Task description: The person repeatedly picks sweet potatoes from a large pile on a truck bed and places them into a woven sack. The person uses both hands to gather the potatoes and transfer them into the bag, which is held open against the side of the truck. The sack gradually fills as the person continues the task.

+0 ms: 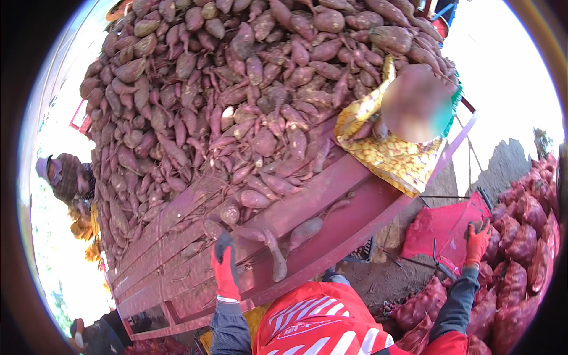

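A great heap of sweet potatoes [266, 97] lies on a red metal sorting table [310, 195] before me. My left hand [226, 266], in a red and dark work glove, is at the table's near part, close to a few loose sweet potatoes; whether it touches one is not clear. My right hand [478, 239], in the same kind of glove, reaches out to the right at the edge of a red mesh sack [443, 226] that hangs open on a metal frame. Its fingers look spread, but their contact with the sack's edge is unclear.
Filled red mesh sacks [514, 248] are piled at the right. A yellow printed bag [395, 155] lies over the table's right corner, beside a blurred round area. A person in a hat [66, 177] stands at the left. A dark plastic crate [361, 252] sits below the table.
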{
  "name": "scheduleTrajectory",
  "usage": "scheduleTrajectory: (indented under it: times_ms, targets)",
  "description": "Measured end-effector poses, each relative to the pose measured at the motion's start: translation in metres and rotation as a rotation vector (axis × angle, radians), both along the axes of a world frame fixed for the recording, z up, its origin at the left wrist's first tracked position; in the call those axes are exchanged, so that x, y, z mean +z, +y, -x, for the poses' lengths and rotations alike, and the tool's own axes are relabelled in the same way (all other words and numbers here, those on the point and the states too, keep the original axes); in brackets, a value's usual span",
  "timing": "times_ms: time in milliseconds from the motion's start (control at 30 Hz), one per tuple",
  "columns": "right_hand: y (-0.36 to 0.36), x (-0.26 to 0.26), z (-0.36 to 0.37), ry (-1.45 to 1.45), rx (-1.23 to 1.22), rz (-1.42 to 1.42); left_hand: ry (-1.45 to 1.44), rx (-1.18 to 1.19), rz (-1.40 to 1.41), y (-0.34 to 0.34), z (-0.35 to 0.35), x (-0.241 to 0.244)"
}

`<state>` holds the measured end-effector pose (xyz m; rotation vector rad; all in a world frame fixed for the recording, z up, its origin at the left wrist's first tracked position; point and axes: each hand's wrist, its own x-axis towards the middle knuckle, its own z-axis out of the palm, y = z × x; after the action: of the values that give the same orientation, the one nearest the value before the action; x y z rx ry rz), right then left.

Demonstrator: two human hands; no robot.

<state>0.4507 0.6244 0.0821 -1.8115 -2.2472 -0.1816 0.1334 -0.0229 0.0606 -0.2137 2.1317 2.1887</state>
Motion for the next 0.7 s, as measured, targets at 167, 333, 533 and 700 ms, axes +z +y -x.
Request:
scheduleTrajectory:
  times_ms: [167,333,533,700]
  targets:
    - [-0.130,0.015,0.174,0.426,0.710,0.697,-0.053,0.397,0.074,-0.101,0.040,-0.034]
    - [-0.308,-0.040,0.353,0.021,1.432,0.299,-0.060,0.077,0.400,-0.069,0.103,-0.074]
    - [-0.344,-0.059,0.454,0.183,1.307,0.977,-0.329,-0.071,-0.002,-0.040,0.117,-0.054]
    - [-0.339,-0.059,0.461,0.570,1.018,1.890,-0.598,-0.024,-0.743,-0.032,0.115,-0.063]
